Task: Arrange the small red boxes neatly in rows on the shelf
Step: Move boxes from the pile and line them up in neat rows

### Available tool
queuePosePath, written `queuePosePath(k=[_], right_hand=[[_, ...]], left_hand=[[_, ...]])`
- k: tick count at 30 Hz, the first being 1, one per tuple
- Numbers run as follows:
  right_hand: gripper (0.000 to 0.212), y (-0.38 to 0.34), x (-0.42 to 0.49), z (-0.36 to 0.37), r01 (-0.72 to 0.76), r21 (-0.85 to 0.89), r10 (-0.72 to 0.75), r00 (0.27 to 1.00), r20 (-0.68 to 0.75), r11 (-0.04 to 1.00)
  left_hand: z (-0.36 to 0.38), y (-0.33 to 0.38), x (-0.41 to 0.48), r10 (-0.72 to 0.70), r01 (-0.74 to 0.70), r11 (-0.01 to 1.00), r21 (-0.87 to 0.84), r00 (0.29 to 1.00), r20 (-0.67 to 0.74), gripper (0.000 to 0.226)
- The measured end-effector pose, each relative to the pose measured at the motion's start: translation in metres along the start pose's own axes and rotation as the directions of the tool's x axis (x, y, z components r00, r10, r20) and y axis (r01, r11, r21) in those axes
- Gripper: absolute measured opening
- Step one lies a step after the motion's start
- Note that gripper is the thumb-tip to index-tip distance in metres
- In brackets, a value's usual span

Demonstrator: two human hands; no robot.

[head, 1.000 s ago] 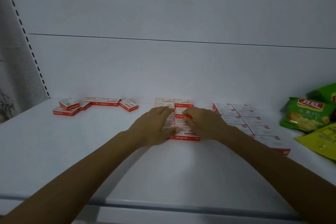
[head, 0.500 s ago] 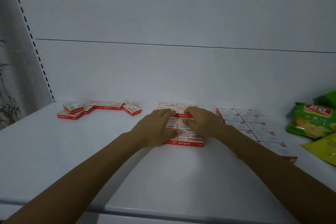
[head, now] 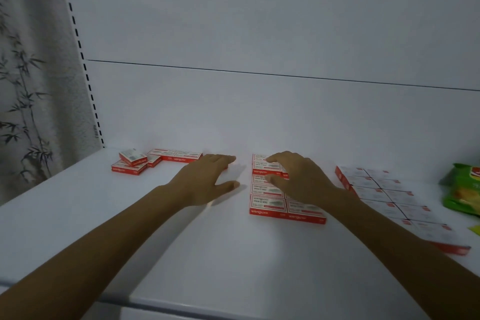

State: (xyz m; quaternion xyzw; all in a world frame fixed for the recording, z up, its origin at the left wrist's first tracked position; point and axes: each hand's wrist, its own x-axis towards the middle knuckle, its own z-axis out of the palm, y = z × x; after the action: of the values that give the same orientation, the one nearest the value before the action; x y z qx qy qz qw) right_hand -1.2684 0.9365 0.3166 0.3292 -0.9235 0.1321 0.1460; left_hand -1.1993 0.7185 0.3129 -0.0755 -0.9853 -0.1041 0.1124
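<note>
Several small red boxes lie in a neat two-column block (head: 270,202) at the middle of the white shelf (head: 207,254). My right hand (head: 298,179) hovers over that block, fingers spread, holding nothing. Left of the block, my left hand (head: 207,179) is open above the bare shelf, its fingertips close to a loose box it mostly hides. A loose heap of red boxes (head: 140,161) sits at the back left. A second tidy block of boxes (head: 384,195) lies to the right.
Green snack bags (head: 465,189) lie at the far right of the shelf. The white back panel (head: 259,112) rises behind the boxes. A slotted upright (head: 85,73) and a bamboo-print curtain (head: 26,86) stand on the left. The shelf's front edge (head: 181,306) runs near my forearms.
My left hand has come off the middle block and moved left toward the loose boxes. My right hand has lifted slightly over the block. The view has shifted left.
</note>
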Motion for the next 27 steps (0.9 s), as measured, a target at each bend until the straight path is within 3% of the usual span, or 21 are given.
queuePosePath(k=[10, 20, 27], right_hand=[[0.045, -0.073, 0.065, 0.028, 0.040, 0.046, -0.044, 0.996, 0.083, 0.998], [0.048, -0.097, 0.123, 0.073, -0.139, -0.058, 0.149, 0.967, 0.205, 0.989], [0.030, -0.105, 0.132, 0.094, -0.249, 0.009, 0.246, 0.964, 0.101, 0.969]], left_hand=[[-0.028, -0.087, -0.011, 0.000, -0.001, 0.999, 0.036, 1.000, 0.007, 0.068], [-0.022, -0.140, -0.008, 0.111, -0.110, 0.993, -0.040, 0.993, 0.037, 0.070], [-0.019, -0.153, -0.005, 0.226, -0.220, 0.972, -0.086, 0.972, 0.066, 0.067]])
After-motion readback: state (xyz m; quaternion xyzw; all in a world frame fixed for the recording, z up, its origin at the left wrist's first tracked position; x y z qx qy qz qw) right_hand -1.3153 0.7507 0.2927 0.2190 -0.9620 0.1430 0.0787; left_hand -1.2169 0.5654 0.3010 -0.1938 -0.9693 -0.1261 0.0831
